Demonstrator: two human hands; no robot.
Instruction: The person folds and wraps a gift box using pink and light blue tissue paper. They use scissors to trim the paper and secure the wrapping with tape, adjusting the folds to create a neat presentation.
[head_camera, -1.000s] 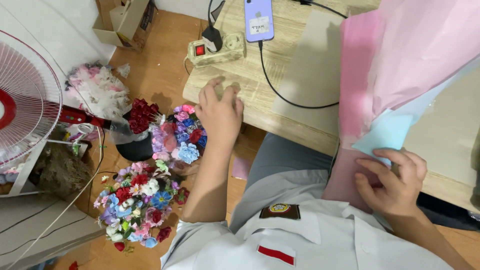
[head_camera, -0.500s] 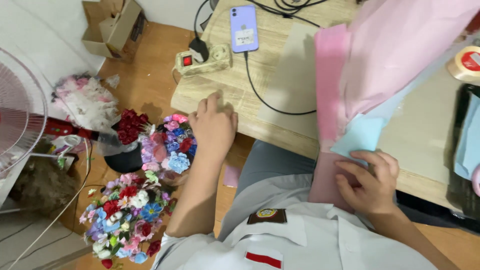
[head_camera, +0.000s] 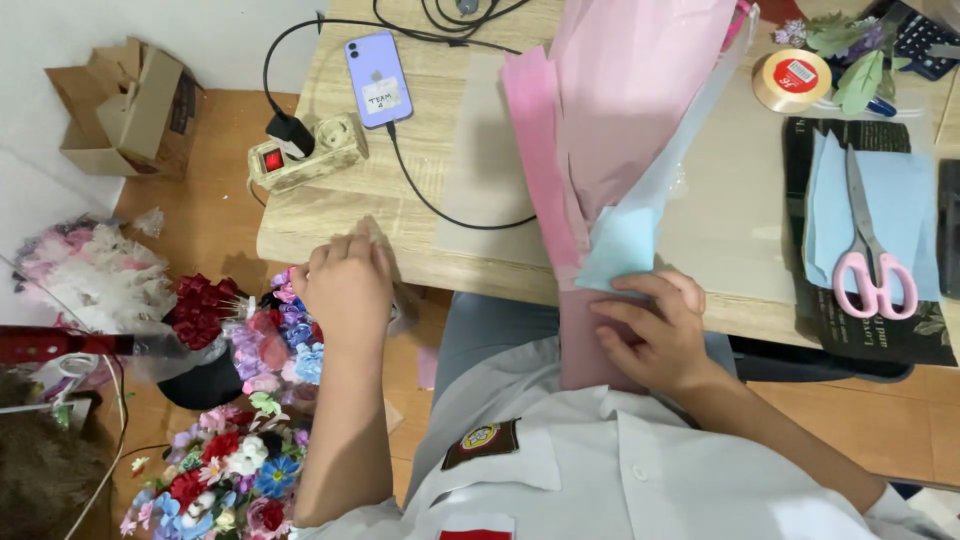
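Right hand (head_camera: 655, 335) clamps the pink wrapping-paper bundle (head_camera: 610, 130) at the wooden table (head_camera: 330, 215) edge; left hand (head_camera: 345, 285), loosely curled, holds something unclear. One-handed grip risks sheets slipping apart.

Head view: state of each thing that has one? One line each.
left hand: closed at the table's edge, contents hidden
right hand: gripping the pink wrapping paper at its base
scissors: shut, flat on blue sheet
phone: face down, cable plugged in
power strip: one plug in
tape roll: lying flat
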